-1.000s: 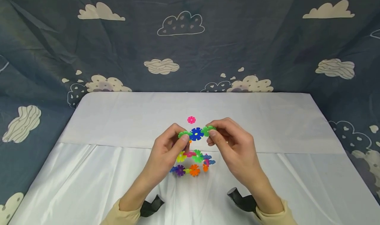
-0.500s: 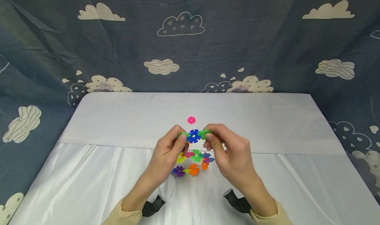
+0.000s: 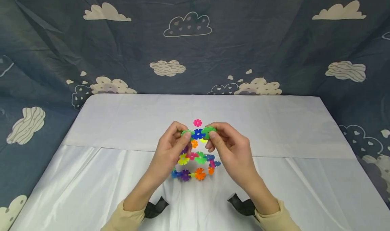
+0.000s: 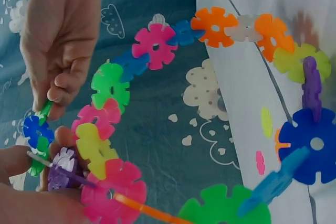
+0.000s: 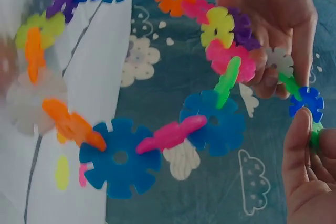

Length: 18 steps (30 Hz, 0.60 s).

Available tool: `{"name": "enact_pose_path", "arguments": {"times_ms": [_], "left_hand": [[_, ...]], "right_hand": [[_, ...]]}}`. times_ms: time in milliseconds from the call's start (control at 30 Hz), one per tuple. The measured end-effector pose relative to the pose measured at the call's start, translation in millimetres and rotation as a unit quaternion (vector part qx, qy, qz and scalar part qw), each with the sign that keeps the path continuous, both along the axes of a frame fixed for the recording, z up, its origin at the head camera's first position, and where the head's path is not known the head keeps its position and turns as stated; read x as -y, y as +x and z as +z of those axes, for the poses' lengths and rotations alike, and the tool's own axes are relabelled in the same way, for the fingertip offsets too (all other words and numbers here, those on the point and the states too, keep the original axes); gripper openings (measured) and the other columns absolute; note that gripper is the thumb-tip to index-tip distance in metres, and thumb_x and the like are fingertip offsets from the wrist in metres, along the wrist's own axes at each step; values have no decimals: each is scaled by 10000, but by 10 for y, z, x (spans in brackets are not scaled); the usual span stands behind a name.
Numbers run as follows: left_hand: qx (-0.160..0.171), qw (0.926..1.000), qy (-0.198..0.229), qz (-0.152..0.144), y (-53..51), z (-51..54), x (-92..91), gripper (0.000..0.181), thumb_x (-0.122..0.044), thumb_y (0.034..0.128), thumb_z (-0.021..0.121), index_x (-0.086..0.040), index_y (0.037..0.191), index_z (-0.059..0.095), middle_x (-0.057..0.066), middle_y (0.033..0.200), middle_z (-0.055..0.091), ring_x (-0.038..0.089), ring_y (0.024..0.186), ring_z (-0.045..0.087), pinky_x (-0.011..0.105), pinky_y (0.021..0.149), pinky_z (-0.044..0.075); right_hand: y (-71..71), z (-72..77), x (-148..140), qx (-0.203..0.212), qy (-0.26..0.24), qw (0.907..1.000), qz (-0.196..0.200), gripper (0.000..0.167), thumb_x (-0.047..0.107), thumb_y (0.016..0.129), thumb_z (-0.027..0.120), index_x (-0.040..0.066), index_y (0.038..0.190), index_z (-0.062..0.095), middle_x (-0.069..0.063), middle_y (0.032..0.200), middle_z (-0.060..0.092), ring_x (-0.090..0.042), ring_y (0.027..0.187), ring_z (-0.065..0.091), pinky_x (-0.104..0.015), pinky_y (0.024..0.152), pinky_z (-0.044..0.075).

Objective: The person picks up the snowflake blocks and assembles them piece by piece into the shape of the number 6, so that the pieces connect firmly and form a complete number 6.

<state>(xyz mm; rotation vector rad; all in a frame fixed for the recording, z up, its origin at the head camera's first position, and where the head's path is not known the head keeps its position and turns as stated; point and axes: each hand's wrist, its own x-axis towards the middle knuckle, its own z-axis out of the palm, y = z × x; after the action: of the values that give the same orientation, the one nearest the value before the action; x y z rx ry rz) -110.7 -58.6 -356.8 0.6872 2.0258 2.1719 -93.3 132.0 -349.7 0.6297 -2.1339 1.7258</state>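
Observation:
In the head view, my left hand (image 3: 169,153) pinches a chain of flower-shaped plastic discs near a green disc (image 3: 186,132). A blue disc (image 3: 198,134) sits in the middle, slotted to a green disc (image 3: 208,132) on its right, which my right hand (image 3: 236,153) pinches between thumb and fingers. A long curved chain of linked discs in several colours hangs below, including a yellow disc (image 3: 183,159) and an orange disc (image 3: 199,173). In the right wrist view, a white disc (image 5: 279,60) shows by my left fingers, joined towards the green and blue ones.
A pink disc (image 3: 197,123) lies loose on the white tabletop (image 3: 274,126) beyond the hands. Behind them show a yellow disc (image 3: 203,140) and an orange disc (image 3: 194,143). A dark cloth (image 3: 195,65) with cloud prints hangs around the table. Black wrist mounts (image 3: 242,204) are near both cuffs.
Both hands have shifted slightly, the right one leftward, so they stand closer together. The right green disc has turned its face more towards the head camera. Yellow and orange discs behind have come into view.

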Motion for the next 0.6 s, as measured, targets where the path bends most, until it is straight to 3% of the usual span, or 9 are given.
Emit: {"name": "enact_pose_path", "arguments": {"times_ms": [133,233,433,600], "left_hand": [[73,9998,-167,64,-19,23,40,208,-174,1050,471,-73,1226,514,132,953,571,299,831,555,332,748,506],[17,9995,-315,42,-30,33,56,270,-174,1052,458,-98,1295,546,134,1056,582,318,904,568,355,785,515],[-23,9992,-374,98,-57,34,108,256,-170,1044,489,-112,1273,586,170,882,537,324,711,521,312,602,483],[80,9988,-376,297,-90,50,175,264,-185,1038,505,-113,1260,629,130,845,538,298,737,520,307,649,494]], "right_hand": [[-13,2,-19,352,-168,9989,247,269,-25,969,570,36,1225,629,-31,958,639,-230,774,631,-298,723,565],[-38,27,-40,420,17,9987,302,298,-1,975,575,53,1263,629,-21,947,647,-211,779,629,-297,734,563],[-167,121,-38,508,580,9952,595,324,66,964,624,100,1286,648,16,904,671,-165,751,641,-316,709,570],[-309,196,-9,550,956,9885,1032,365,108,958,645,128,1322,629,22,950,694,-162,755,659,-317,704,569]]}}
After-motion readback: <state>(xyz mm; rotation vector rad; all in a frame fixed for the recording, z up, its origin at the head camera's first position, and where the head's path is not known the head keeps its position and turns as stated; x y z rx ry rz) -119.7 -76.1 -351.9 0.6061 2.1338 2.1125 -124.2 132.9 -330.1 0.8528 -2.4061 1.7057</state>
